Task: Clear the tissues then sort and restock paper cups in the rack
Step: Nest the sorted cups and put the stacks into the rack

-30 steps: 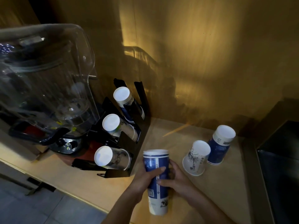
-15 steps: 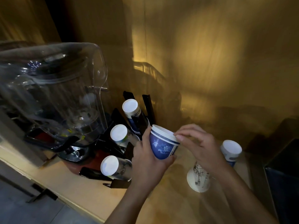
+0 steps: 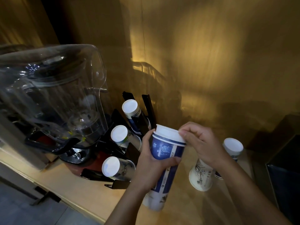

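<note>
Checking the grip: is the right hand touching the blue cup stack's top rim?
Touching. The head view shows the right hand's fingers pinching the white top rim of the blue cup stack.

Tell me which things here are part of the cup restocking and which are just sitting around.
Part of the job:
- blue cup stack, gripped by left hand, right hand at its top
- black rack with three cup rows
- white cup stack on the counter
- second blue stack behind it

Just sitting around:
- blender
- dark bin at right

No tissues visible.
</note>
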Motion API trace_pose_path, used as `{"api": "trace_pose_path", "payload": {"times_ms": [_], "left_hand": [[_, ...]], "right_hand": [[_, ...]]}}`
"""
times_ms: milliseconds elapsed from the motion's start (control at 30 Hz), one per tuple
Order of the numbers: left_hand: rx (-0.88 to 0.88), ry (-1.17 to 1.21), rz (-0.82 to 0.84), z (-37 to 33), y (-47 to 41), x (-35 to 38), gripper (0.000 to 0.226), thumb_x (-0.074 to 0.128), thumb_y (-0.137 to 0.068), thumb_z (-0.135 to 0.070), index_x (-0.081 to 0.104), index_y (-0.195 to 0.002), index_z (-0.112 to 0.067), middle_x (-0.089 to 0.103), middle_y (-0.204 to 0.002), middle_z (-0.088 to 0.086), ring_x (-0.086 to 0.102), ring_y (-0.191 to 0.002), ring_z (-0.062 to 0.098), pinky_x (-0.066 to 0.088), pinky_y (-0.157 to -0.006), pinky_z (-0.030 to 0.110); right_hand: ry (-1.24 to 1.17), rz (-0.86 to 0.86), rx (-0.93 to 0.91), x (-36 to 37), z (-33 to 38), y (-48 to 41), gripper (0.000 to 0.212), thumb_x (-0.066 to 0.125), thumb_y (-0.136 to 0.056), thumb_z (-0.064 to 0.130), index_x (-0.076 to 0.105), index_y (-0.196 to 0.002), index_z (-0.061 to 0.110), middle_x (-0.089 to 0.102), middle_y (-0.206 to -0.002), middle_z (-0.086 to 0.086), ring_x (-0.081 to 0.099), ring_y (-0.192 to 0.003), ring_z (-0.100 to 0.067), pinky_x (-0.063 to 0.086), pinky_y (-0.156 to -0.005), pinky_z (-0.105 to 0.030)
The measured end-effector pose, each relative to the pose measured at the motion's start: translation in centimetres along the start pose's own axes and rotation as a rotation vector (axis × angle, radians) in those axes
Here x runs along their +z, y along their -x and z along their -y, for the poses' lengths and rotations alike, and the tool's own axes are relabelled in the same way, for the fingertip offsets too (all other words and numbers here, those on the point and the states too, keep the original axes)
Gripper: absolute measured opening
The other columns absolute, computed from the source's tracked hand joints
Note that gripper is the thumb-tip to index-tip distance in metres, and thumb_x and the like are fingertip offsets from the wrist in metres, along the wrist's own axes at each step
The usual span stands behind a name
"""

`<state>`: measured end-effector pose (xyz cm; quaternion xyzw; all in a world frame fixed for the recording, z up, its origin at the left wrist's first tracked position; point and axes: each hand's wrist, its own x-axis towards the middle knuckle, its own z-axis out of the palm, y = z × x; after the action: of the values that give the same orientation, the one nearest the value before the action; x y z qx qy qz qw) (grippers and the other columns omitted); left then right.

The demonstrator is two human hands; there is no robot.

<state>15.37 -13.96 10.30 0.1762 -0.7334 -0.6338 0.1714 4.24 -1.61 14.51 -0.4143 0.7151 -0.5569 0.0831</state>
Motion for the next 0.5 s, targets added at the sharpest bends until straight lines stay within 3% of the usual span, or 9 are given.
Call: {"api": "trace_pose_path", "payload": {"times_ms": [100, 233, 400, 500], "left_hand": [[-0.151, 0.220, 0.117, 0.5, 0.1, -0.6, 0.087, 0.086, -0.046, -0.023, 0.043, -0.117, -0.050, 0.071, -0.105, -0.003, 0.071, -0.089, 0.019, 0.058, -0.067, 0.030], [-0.241, 0.347, 0.187, 1.5, 0.4, -0.7, 0.085, 0.087, -0.043, -0.018, 0.049, -0.115, -0.046, 0.073, -0.106, 0.001, 0.071, -0.091, 0.027, 0.057, -0.065, 0.031], [-0.237, 0.322, 0.161, 1.9, 0.7, -0.4, 0.095, 0.088, -0.039, -0.019, 0.045, -0.120, -0.043, 0.074, -0.101, -0.004, 0.072, -0.087, 0.022, 0.057, -0.062, 0.029], [-0.168, 0.197, 0.109, 1.7, 0.8, -0.4, 0.096, 0.088, -0.038, -0.024, 0.042, -0.118, -0.049, 0.072, -0.100, -0.014, 0.071, -0.087, 0.013, 0.057, -0.063, 0.026]], "right_hand": [[-0.088, -0.057, 0.022, -1.2, 0.4, -0.2, 0.021, 0.052, -0.088, 0.005, 0.063, -0.075, 0.017, 0.062, -0.077, -0.003, 0.054, -0.071, -0.008, 0.043, -0.065, -0.016], [-0.146, -0.155, 0.048, -2.4, 0.5, -0.7, 0.020, 0.052, -0.088, 0.003, 0.063, -0.075, 0.014, 0.059, -0.071, -0.001, 0.050, -0.063, 0.003, 0.040, -0.061, -0.009], [-0.134, -0.185, 0.045, -3.2, -0.4, -0.7, 0.017, 0.052, -0.088, 0.001, 0.062, -0.076, 0.009, 0.055, -0.066, 0.001, 0.047, -0.058, 0.007, 0.039, -0.058, -0.007], [-0.094, -0.204, 0.034, -3.5, -1.0, -0.4, 0.020, 0.055, -0.086, 0.001, 0.063, -0.080, 0.018, 0.060, -0.073, 0.002, 0.051, -0.064, 0.006, 0.041, -0.064, -0.007]]}}
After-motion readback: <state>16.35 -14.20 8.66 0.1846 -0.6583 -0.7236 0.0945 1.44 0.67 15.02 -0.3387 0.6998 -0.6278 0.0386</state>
